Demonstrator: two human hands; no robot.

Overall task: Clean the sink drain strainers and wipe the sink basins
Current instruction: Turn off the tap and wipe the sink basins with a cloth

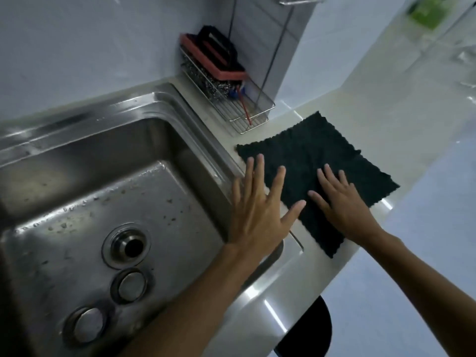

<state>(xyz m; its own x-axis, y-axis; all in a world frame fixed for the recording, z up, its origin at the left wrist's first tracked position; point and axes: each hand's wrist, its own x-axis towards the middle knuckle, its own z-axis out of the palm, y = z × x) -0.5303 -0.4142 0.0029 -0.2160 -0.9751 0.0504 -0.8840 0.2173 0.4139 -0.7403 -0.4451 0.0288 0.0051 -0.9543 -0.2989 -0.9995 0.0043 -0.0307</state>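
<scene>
The sink basin [77, 155] fills the frame's left, and the dark cloth [322, 150] lies flat at centre right beneath the left hand [257, 215] and right hand [345, 207], fingers spread and gripping nothing, so wiping seems unstarted and calls for gathering it toward the drain strainer [128, 244].

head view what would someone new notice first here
Two open hands lie flat on a dark cloth spread on the counter right of the sink: left hand at its sink-side edge, right hand on its near part. Beside them, the wet steel sink basin shows an open drain hole, with a round strainer and a second strainer lying nearer the camera.
</scene>
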